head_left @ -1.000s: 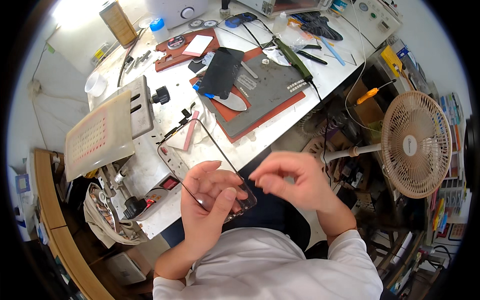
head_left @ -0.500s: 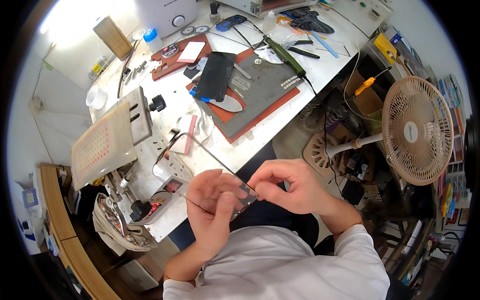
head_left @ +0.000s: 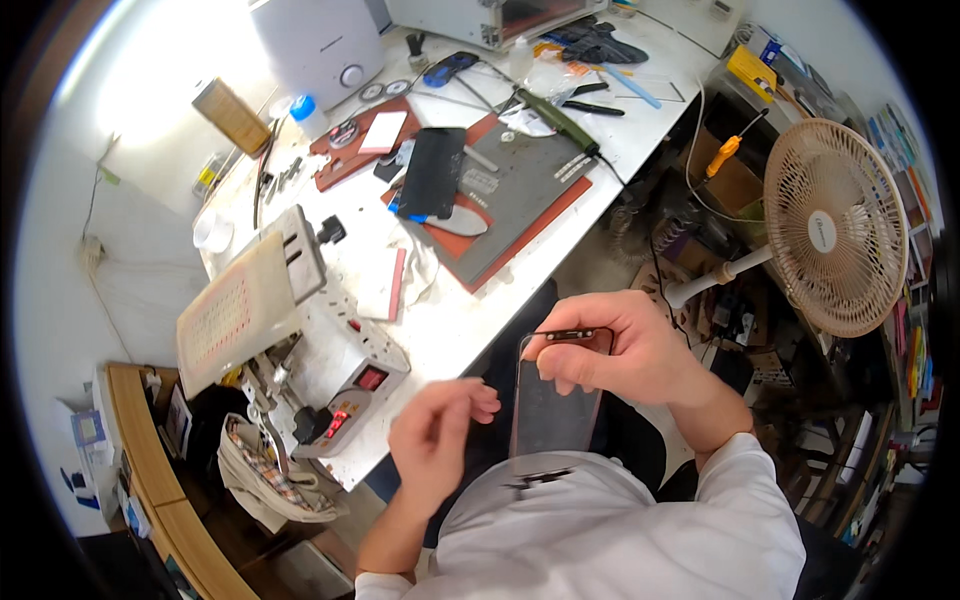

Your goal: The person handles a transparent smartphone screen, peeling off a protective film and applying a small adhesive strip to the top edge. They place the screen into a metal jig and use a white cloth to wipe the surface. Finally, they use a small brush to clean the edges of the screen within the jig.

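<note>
The white workbench [head_left: 455,320] runs from 9 o'clock over 12 to 1 o'clock. The beige fan [head_left: 836,228] stands between 2 and 3 o'clock, beyond the bench edge. The bench-top machine [head_left: 340,345], with its translucent sheet and red switches, occupies 8 o'clock. The grey mat [head_left: 530,205] lies at 12 o'clock, on the bench. The right hand [head_left: 632,350], at 4 o'clock, pinches the upper end of the framed clear panel between thumb and fingers. The left hand [head_left: 437,432], between 6 and 7 o'clock, is released and loosely curled, just beside the panel but apart from it. The framed clear panel [head_left: 555,425] hangs at 5 o'clock, its lower end pointing toward 6 o'clock, in front of the torso. The dark rectangular panel [head_left: 435,172] rests at 11 o'clock, partly overlapping the mat.
</note>
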Demonstrator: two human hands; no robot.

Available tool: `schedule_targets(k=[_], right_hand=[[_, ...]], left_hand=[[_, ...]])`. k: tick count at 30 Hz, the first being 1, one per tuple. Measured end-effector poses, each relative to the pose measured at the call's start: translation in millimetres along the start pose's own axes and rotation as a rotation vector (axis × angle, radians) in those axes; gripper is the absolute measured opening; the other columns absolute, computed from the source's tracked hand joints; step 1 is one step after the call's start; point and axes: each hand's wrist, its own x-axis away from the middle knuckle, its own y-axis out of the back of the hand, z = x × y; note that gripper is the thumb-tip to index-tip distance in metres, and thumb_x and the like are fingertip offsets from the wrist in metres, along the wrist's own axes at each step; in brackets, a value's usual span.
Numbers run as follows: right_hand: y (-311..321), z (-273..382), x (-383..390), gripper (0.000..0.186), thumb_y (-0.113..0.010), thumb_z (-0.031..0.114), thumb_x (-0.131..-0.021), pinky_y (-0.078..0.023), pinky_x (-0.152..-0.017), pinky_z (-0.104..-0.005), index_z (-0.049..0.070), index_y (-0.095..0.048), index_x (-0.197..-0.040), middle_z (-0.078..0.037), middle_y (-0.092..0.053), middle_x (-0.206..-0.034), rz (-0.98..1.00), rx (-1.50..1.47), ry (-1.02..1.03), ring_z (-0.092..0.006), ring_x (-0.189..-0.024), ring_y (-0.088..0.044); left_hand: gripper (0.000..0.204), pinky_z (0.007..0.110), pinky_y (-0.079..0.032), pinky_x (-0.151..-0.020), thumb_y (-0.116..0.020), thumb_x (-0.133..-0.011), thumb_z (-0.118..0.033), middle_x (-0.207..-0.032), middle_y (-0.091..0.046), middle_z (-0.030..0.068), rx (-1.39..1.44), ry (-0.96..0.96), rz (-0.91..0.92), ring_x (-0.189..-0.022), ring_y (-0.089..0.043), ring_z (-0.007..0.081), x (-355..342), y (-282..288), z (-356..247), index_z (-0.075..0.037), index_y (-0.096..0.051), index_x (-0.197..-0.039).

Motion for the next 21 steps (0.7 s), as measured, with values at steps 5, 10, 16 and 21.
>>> schedule_targets(k=[5, 10, 16, 21], right_hand=[[-17, -5, -4, 0.019, -0.077, 0.007, -0.093, -0.057, -0.068, -0.0216, -0.003, -0.073, -0.109, -0.006, -0.076, -0.097, 0.023, 0.122, 0.022, -0.007, -0.078, -0.07], [-27, -8, -7, 0.019, -0.078, 0.004, -0.09, -0.059, -0.07, -0.0229, -0.003, -0.073, -0.107, -0.007, -0.077, -0.097, 0.031, 0.17, 0.026, -0.0079, -0.081, -0.071], [-32, -1, -8, 0.019, -0.079, 0.004, -0.088, -0.06, -0.074, -0.0228, -0.003, -0.074, -0.106, -0.007, -0.077, -0.095, 0.078, 0.34, 0.028, -0.0075, -0.086, -0.072], [-37, -3, -10, 0.018, -0.08, 0.004, -0.087, -0.059, -0.07, -0.0222, -0.003, -0.075, -0.103, -0.006, -0.077, -0.092, 0.072, 0.385, 0.084, -0.007, -0.083, -0.072]], left_hand=[[0.018, 0.027, -0.056, -0.064, -0.058, -0.105, -0.005, -0.1, -0.072, 0.0131, 0.377, 0.202, 0.162, -0.085, -0.069, 0.0157, -9, 13, -18, 0.005, -0.068, -0.117], [0.015, 0.023, -0.054, -0.056, -0.061, -0.103, -0.002, -0.098, -0.07, 0.0099, 0.383, 0.236, 0.187, -0.081, -0.066, 0.0106, -2, 15, -23, 0.005, -0.069, -0.114], [0.01, 0.02, -0.05, -0.051, -0.063, -0.102, -0.002, -0.094, -0.067, 0.0075, 0.324, 0.247, 0.197, -0.071, -0.06, 0.0062, -1, 21, -26, 0.005, -0.068, -0.107], [0.008, 0.018, -0.048, -0.051, -0.065, -0.101, 0.0, -0.092, -0.066, 0.0058, 0.293, 0.251, 0.201, -0.068, -0.058, 0.0041, -1, 24, -26, 0.005, -0.068, -0.105]])
